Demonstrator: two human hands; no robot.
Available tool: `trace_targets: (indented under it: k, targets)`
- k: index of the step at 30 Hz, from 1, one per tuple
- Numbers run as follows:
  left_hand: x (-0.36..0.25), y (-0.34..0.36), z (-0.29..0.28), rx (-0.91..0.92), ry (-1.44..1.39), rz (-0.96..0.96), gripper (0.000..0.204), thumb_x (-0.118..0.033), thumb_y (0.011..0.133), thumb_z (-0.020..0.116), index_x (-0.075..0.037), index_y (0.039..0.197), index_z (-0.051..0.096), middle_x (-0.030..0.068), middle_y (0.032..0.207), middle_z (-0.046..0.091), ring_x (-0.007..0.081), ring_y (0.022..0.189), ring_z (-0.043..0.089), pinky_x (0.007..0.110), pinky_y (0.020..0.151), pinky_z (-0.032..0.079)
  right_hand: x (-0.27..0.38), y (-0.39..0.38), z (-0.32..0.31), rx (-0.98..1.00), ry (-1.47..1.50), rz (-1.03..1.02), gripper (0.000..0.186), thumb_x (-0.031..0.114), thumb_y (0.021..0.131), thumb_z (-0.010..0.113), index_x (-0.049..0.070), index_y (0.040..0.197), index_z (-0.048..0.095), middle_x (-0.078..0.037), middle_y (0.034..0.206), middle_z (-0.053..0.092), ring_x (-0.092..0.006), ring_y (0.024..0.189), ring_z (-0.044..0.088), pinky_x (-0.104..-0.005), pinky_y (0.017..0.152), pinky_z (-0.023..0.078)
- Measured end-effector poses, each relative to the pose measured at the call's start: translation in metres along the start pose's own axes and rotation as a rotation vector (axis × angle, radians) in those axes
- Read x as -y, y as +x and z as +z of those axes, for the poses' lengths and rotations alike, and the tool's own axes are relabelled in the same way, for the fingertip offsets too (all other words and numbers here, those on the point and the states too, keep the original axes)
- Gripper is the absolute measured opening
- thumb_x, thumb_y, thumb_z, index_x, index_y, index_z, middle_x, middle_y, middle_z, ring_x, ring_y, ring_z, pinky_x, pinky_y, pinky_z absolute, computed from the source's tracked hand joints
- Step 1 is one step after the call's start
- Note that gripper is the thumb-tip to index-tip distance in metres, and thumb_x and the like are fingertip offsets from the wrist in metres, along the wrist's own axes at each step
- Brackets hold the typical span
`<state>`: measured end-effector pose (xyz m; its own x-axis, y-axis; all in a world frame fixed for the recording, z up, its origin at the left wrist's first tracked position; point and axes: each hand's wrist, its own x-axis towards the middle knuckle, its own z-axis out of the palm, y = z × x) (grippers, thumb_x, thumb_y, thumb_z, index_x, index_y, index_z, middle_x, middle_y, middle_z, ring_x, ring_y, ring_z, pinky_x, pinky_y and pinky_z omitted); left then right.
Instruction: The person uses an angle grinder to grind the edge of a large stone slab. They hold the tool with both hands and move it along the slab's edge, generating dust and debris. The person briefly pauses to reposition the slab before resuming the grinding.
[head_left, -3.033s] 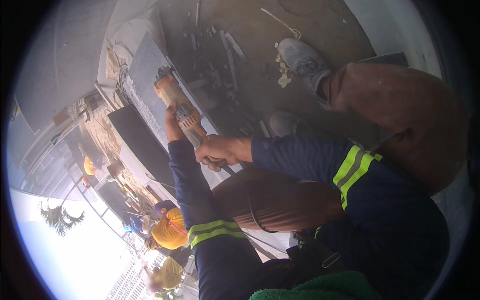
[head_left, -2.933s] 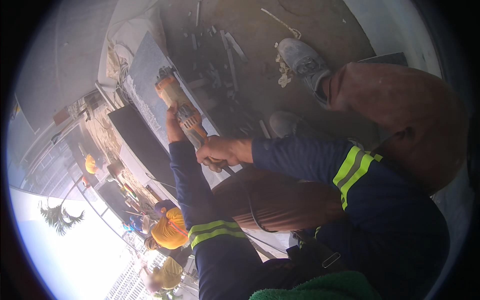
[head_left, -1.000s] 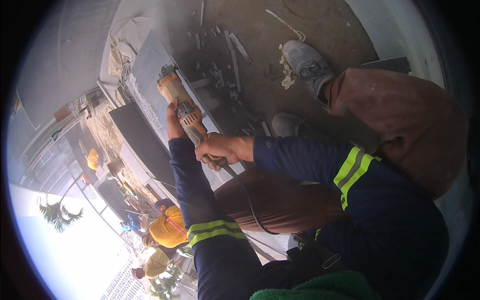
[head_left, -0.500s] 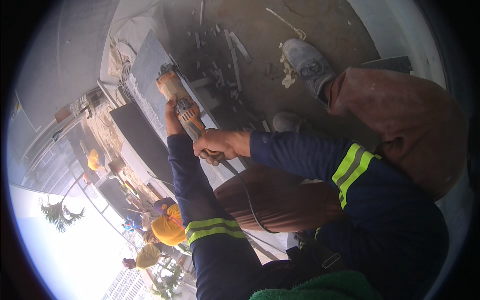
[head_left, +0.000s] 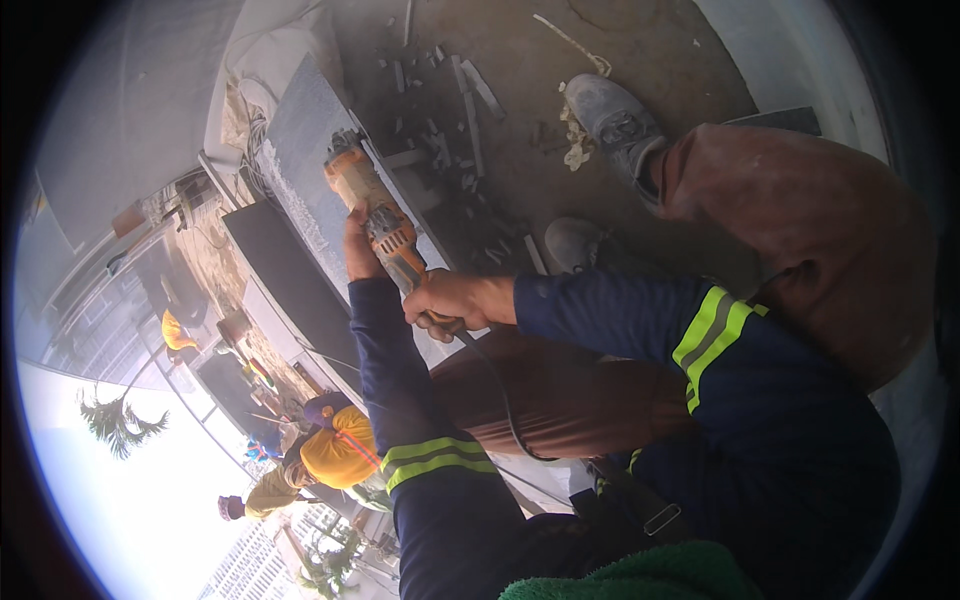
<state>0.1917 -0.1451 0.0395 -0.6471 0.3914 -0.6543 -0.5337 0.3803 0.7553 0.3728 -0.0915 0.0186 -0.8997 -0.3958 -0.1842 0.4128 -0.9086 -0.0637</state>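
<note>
An orange, dust-covered angle grinder (head_left: 362, 182) is held in both my hands over a grey slab (head_left: 303, 105). My left hand (head_left: 360, 243) is wrapped around the grinder's body from its left side, with most of its fingers hidden. Around the rear handle closes my right hand (head_left: 455, 300), and a dark power cord (head_left: 497, 375) runs from there back past my leg. The grinder's head is at the slab's long right edge; whether the disc touches it I cannot tell. White dust lies along the slab's left side.
Narrow cut strips (head_left: 470, 120) and offcuts litter the dusty floor beyond the slab. My shoe (head_left: 612, 115) stands to their right. A dark panel (head_left: 285, 270) lies left of my left arm. Workers in yellow shirts (head_left: 340, 447) are at the lower left.
The grinder and both my hands have shifted slightly right and toward me along the slab's edge. My grip looks the same. The workers at the lower left have moved a little.
</note>
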Motion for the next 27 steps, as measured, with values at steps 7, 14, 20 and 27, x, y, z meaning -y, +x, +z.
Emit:
trace_targets:
  k: [7,14,20,27]
  targets:
    - [0.005,-0.027,0.005,0.010,0.048,0.009,0.057,-0.053,0.093,0.067,-0.001,0.116,0.062,0.0124,0.092,0.069,0.0260,0.076,0.070,0.039,0.068,0.060,-0.016,-0.015,0.008,-0.005,0.005,0.011,0.012,0.008,0.085,0.071,0.007,0.080,0.059,-0.004,0.065,0.055,-0.0165,0.047,0.054,-0.0323,0.047,0.042]
    - [0.014,-0.036,0.003,-0.022,0.076,0.021,0.061,-0.057,0.092,0.068,-0.002,0.116,0.062,0.0122,0.092,0.069,0.0248,0.076,0.071,0.037,0.067,0.060,-0.027,-0.022,0.010,-0.018,0.001,0.015,0.012,0.008,0.084,0.071,0.008,0.080,0.060,-0.003,0.065,0.056,-0.0161,0.048,0.055,-0.0323,0.048,0.043]
    - [0.017,-0.039,0.006,-0.007,0.072,0.009,0.058,-0.055,0.094,0.066,-0.001,0.116,0.062,0.0122,0.092,0.069,0.0247,0.076,0.070,0.037,0.066,0.060,-0.032,-0.027,0.009,-0.019,0.049,0.001,0.011,0.006,0.084,0.070,0.003,0.080,0.061,-0.007,0.065,0.057,-0.0184,0.046,0.057,-0.0358,0.042,0.044]
    - [0.021,-0.035,0.006,-0.016,0.003,-0.006,0.058,-0.053,0.093,0.070,-0.001,0.117,0.061,0.0123,0.093,0.068,0.0251,0.076,0.070,0.037,0.066,0.060,-0.030,-0.023,0.006,-0.027,0.045,-0.016,0.010,0.003,0.084,0.068,0.001,0.078,0.060,-0.008,0.063,0.057,-0.0197,0.045,0.058,-0.0363,0.040,0.044]
